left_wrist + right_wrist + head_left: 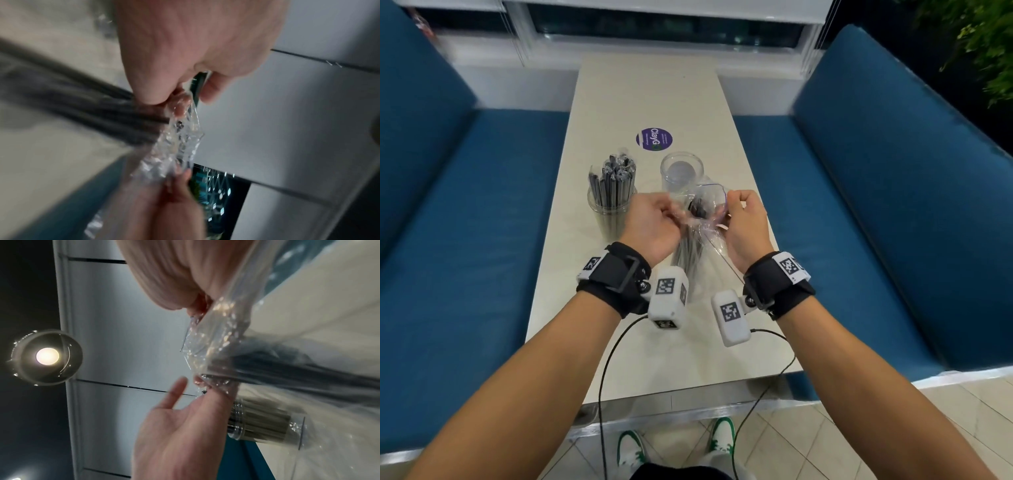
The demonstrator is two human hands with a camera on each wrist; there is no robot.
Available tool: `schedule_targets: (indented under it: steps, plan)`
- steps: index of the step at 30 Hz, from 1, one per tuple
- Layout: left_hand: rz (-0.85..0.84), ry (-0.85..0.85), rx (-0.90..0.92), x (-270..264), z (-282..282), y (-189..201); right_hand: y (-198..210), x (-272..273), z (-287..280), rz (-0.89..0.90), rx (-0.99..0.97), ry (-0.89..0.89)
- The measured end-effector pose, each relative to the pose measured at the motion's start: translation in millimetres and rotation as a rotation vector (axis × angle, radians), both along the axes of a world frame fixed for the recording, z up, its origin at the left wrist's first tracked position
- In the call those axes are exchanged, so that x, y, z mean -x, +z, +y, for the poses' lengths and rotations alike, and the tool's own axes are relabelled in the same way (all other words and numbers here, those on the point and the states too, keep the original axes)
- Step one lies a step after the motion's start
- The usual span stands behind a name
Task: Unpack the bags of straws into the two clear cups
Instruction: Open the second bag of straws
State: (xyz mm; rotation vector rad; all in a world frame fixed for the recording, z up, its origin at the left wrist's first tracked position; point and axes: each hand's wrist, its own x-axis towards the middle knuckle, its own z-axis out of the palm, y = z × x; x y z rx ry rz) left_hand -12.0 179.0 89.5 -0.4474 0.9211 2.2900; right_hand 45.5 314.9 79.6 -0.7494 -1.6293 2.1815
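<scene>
Both hands work at the mouth of a clear bag of straws [697, 240], held just above the surface [640, 89] toward its near half. The left hand [650, 222] pinches the crumpled plastic on one side of the opening, and the right hand [744, 222] pinches the opposite lip; in the left wrist view the film is stretched taut between the two sets of fingertips. Neither hand is free: each grasps the bag, nothing else.

The relation that matters is the bag's long axis. The dark straws [82, 110] inside run from the opening, which faces away from the person toward the far edge, back down toward the wrists and the near edge. So the bundle lies along the line of the forearms, with its open end nearest the cups.

The empty clear cup [681, 171] stands just beyond the opening, slightly nearer the right hand. The other cup [611, 209], already full of upright wrapped straws, stands to the left of the left hand, near the left edge.

As a judgement, the step in hand is pulling the mouth apart; once it gapes, either hand could reach the straw ends, and the bundle would need turning upright before it drops into the empty cup.
</scene>
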Motion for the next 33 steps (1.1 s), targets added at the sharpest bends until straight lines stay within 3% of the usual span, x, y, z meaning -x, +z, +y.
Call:
schedule_targets:
  steps: [1, 4, 6, 8, 10, 12, 15, 17, 19, 20, 25, 28, 31, 33]
  plan:
    - [0.103, -0.066, 0.101, -2.1, 1.1, 1.5, 1.7, 1.0, 1.0, -0.014, 0.004, -0.016]
    - [0.521, -0.304, 0.658, -20.9, 9.4, 2.6, 3.2, 3.1, 3.6, -0.054, -0.031, -0.028]
    - [0.633, -0.316, 0.931, -31.8, 13.5, 2.0, 3.0, 1.5, 2.2, -0.050, -0.039, 0.003]
    - [0.682, -0.272, 1.032, -33.1, 13.9, -4.3, 1.8, -5.3, 3.3, 0.002, -0.033, 0.088]
    - [0.647, -0.219, 0.998, -27.8, 10.3, -8.3, -3.2, -14.3, 8.1, 0.054, -0.080, 0.211]
    - [0.472, -0.141, 0.738, -24.6, 5.9, -4.6, -4.4, -21.4, 13.8, 0.027, -0.266, 0.271]
    - [0.248, -0.120, 0.362, -25.6, 2.8, 5.9, -1.8, -27.1, 23.4, -0.102, -0.570, 0.120]
    - [0.178, -0.090, 0.283, -23.0, 0.4, 4.1, -2.7, -29.6, 35.3, -0.160, -0.716, 0.011]
    - [0.107, -0.058, 0.256, -19.5, -0.8, -1.1, -3.6, -30.0, 43.3, -0.285, -0.887, 0.034]
    - [0.067, -0.046, 0.255, -17.2, -0.5, -4.3, -4.5, -27.9, 47.2, -0.331, -0.878, 0.054]
    - [0.045, -0.048, 0.394, -11.8, -0.2, -8.9, 2.8, -25.8, 56.9, -0.246, -0.102, 0.135]
    - [0.148, -0.086, 0.552, -13.4, -2.3, -10.8, 1.9, -25.5, 59.2, -0.173, 0.244, 0.147]
    - [0.299, -0.134, 0.717, -18.1, 2.2, -12.0, -3.8, -22.5, 51.6, -0.205, 0.445, 0.091]
    - [0.398, -0.155, 0.776, -20.7, 5.4, -11.5, -3.4, -22.2, 42.5, -0.234, 0.453, 0.079]
